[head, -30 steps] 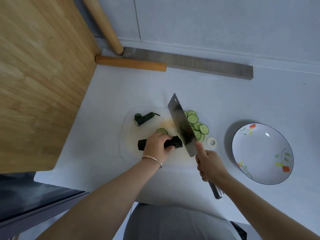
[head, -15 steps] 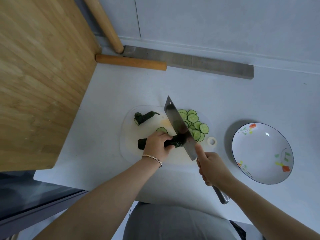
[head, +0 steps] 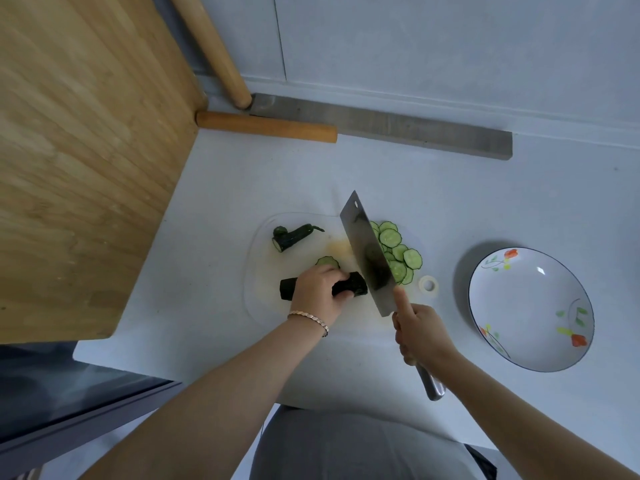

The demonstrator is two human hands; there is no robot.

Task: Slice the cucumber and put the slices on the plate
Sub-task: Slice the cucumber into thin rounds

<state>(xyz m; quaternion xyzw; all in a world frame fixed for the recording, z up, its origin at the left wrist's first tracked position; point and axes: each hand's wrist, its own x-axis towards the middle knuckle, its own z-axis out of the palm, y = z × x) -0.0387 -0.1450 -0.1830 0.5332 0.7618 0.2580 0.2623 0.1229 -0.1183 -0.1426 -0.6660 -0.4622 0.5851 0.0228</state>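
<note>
counter: white, everything sits on it.
cutting board: clear-ish plastic, right in front of me.
plate: floral one off to my right, well apart from the cutting board. Slices haven't made it there yet.
cleaver: blade tilted, right at the cucumber's cut end. Can't tell if it's touching.
right hand: fingers wrapped tight round the cleaver handle, index finger stretched up along the blade.
left hand: fingers curled over the cucumber, pinning it to the cutting board.
slices: piled on the cutting board right of the blade, one loose slice by my left knuckles.
stem end: on the cutting board's far left.
</note>
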